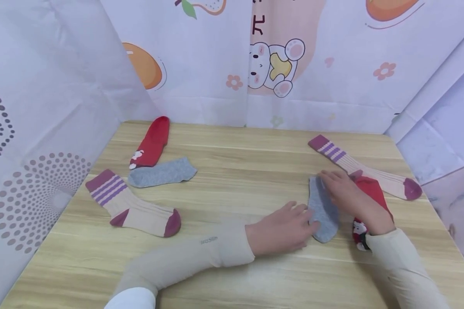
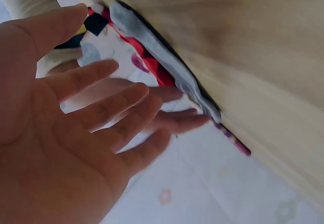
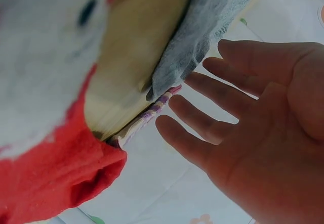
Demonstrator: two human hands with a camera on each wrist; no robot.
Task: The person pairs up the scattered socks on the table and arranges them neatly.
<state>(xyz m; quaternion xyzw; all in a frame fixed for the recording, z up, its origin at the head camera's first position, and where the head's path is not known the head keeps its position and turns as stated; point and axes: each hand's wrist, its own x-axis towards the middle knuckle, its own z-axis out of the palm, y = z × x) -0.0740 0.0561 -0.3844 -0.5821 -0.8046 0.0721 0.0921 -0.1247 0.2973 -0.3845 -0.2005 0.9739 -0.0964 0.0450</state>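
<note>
A grey ankle sock (image 1: 324, 216) lies flat on the right half of the wooden table. My left hand (image 1: 284, 228) is at its left side, with fingertips right at the sock's edge. Over its upper right part my right hand (image 1: 342, 193) overlaps it in the head view. Both wrist views show the fingers spread and fairly straight, with nothing gripped. Under my right wrist is a red sock (image 1: 372, 189) with a cartoon figure, partly hidden by the forearm. A cream sock (image 1: 379, 174) with purple stripes and maroon toe stretches behind it.
On the left lie another red sock (image 1: 154, 139), a second grey sock (image 1: 162, 172) touching its lower end, and a second striped cream sock (image 1: 143, 210). Printed white curtains (image 1: 201, 103) rise behind the wooden table (image 1: 232, 171) and along both sides.
</note>
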